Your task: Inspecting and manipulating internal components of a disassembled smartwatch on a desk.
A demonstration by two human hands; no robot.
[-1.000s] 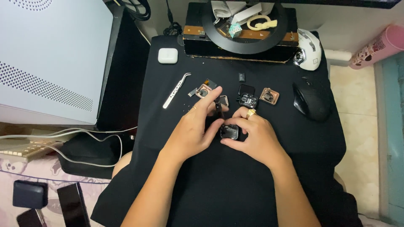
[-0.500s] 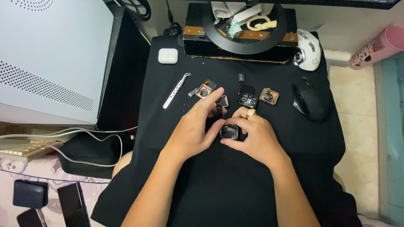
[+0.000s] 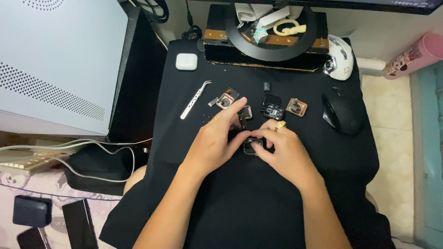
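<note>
- Your left hand (image 3: 213, 144): fingers curled, fingertips pinching the left edge of the small dark square module (image 3: 252, 145); a slim dark tool (image 3: 242, 121) seems to pass under the index finger, though its tip is hidden.
- Your right hand (image 3: 287, 151): fingers bent and closed on the module's right edge; gold ring (image 3: 280, 125) on one finger.
- Small dark square module: held between both hands, low over the black cloth (image 3: 258, 203), near the middle of the work area. Whether it touches the cloth cannot be told.
- Handling note: you would do well to keep the grip on the edges only, off the glossy face, and keep the piece low over the cloth so a slip costs nothing.
- Loose parts just beyond your fingers: round coil piece (image 3: 225, 100), black square component (image 3: 272, 109), copper-toned square piece (image 3: 296, 107). Keep your knuckles clear of them.
- Tweezers (image 3: 195, 98): lying free, left of the parts.
- Black tray (image 3: 217, 44) at the far edge: holds a black ring, white packets and a yellowish loop (image 3: 287, 28).
- White earbud case (image 3: 186, 61): shut; contents unseen.
- Black mouse (image 3: 341, 110): right, well apart.
</note>
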